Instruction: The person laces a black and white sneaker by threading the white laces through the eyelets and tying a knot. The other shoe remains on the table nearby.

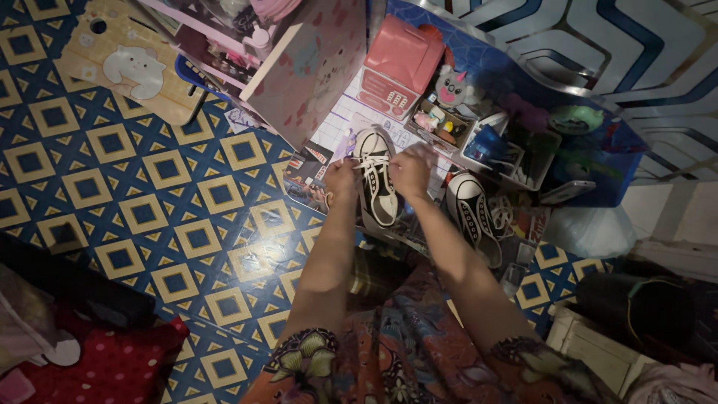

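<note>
A floor [149,194] of blue and yellow tiles filled the left of the frame. A blue bin [598,161] stood at the upper right. In the centre lay a black sneaker [376,191], a second sneaker [473,213] just right of it. The left hand [342,179] and the right hand [410,172] each pinched its white laces [372,160].
</note>
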